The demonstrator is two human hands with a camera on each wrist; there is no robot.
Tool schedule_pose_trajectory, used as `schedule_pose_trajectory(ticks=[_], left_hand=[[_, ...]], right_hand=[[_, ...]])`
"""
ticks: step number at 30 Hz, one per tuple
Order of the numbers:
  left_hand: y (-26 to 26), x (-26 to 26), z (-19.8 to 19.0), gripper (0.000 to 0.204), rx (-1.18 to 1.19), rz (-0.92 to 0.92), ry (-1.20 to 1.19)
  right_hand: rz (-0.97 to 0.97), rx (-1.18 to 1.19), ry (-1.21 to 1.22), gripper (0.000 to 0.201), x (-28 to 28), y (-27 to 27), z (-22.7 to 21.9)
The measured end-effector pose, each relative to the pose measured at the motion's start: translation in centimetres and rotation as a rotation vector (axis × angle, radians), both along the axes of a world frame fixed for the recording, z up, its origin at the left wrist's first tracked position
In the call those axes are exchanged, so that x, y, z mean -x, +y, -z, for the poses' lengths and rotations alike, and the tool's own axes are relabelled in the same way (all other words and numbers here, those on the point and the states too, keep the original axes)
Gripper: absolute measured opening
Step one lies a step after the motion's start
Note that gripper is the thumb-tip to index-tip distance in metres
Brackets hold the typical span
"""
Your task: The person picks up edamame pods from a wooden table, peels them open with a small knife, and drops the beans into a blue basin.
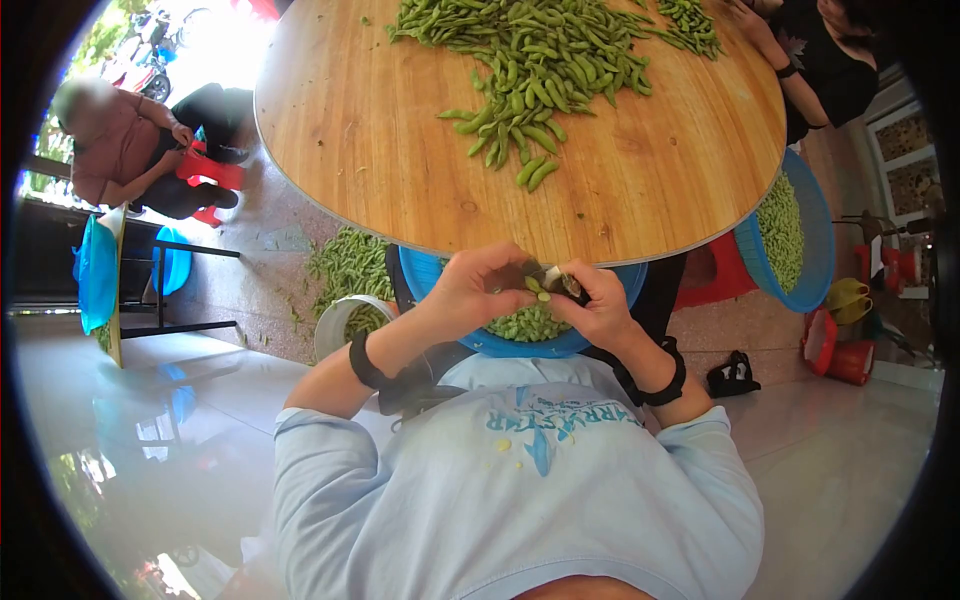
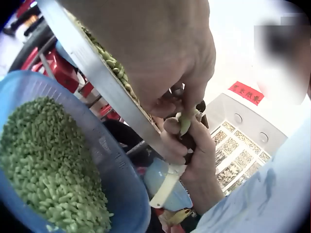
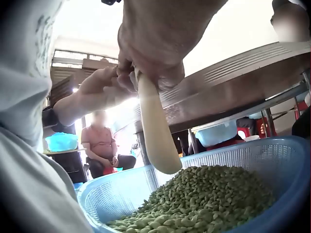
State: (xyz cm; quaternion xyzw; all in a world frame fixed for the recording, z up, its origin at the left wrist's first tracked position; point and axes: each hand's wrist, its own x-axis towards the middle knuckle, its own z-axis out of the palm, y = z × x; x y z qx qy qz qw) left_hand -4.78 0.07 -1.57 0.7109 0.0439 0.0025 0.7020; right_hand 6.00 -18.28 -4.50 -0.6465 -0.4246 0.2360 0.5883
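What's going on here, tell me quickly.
Seated at a round wooden table, a person has a green pod between their left hand and right hand. The right hand also grips a long, pale piece. Beneath is a blue basket of shelled beans; a heap of pods lies on the table.

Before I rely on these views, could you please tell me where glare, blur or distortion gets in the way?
Head view: burnt-out doorway, glare on the glossy floor, fisheye curve with black corners; left wrist view: washed-out wall, left hand soft and shadowed; right wrist view: strong backlight, shelled beans in shade.
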Motion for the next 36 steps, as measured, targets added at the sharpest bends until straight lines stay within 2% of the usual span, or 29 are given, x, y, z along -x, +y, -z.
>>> schedule_pose_trajectory(ticks=[1, 2, 6, 8, 9, 11, 12, 13, 15, 17, 18, 20, 22, 23, 25, 26, 29, 36], left_hand=[[0.0, 0.0, -0.2, 0.023, 0.215, -0.003, 0.067], [-0.1, 0.0, -0.3, 0.024, 0.431, -0.006, 0.134], [0.4, 0.1, 0.6, 0.026, 0.474, 0.043, 0.144], [-0.1, -0.1, -0.3, 0.026, 0.101, -0.034, -0.061], [0.0, 0.0, -0.7, 0.026, 0.101, -0.035, -0.059], [0.2, 0.3, -1.2, 0.026, -0.491, 0.039, -0.254], [0.2, 0.3, -1.3, 0.026, -0.493, 0.037, -0.255], [0.2, 0.3, -1.3, 0.025, -0.436, -0.003, -0.244], [0.3, 0.5, -1.0, 0.023, -0.379, -0.044, -0.23], [0.7, 0.8, -0.2, 0.025, 0.08, -0.045, -0.003], [0.5, 0.5, -0.4, 0.025, 0.08, -0.044, -0.006], [-0.2, 0.0, -1.2, 0.02, 0.404, -0.041, 0.044], [-0.1, -0.2, -0.8, 0.02, 0.361, -0.045, 0.058], [-0.1, -0.3, -0.6, 0.021, 0.318, -0.048, 0.072], [-0.8, -0.4, -0.3, 0.023, 0.232, -0.075, 0.032], [-1.1, -0.5, -0.2, 0.026, 0.142, -0.104, -0.008], [-2.1, -0.8, -0.1, 0.025, 0.204, -0.197, -0.013], [-1.4, -1.3, -0.1, 0.013, 0.282, -0.199, 0.107]], right_hand=[[-0.01, 0.011, 0.137, 0.021, 0.1, -0.1, 0.2], [-0.01, 0.011, 0.135, 0.021, 0.0, -0.1, 0.2], [0.012, -0.023, 0.007, 0.024, 0.1, 0.3, -0.8], [0.019, -0.03, -0.045, 0.024, 0.1, 0.4, -1.1], [0.016, -0.003, -0.111, 0.027, 0.1, 0.2, -1.1], [0.011, 0.024, -0.179, 0.03, 0.1, 0.1, -1.5], [-0.013, -0.014, -0.232, 0.033, 0.1, 0.1, -2.0], [-0.039, -0.053, -0.285, 0.036, 0.0, 0.1, -2.3], [-0.025, -0.007, -0.244, 0.038, 0.3, -0.5, -2.5], [-0.007, 0.04, -0.207, 0.04, 0.5, -0.6, -2.5], [0.009, 0.006, -0.24, 0.04, 0.4, -0.6, -2.3], [0.022, -0.028, -0.275, 0.04, 0.1, -0.8, -2.3], [-0.109, 0.051, 0.273, 0.042, -0.4, -1.2, -2.3], [-0.107, 0.051, 0.27, 0.042, -0.3, -1.1, -2.4], [-0.083, 0.003, 0.53, 0.043, 0.3, -0.6, -2.7], [-0.079, 0.004, 0.53, 0.043, 0.3, -0.5, -2.7], [-0.122, -0.003, 0.611, 0.044, 0.5, -0.4, -2.7], [-0.132, -0.036, 0.558, 0.045, 0.6, -0.2, -1.9]])
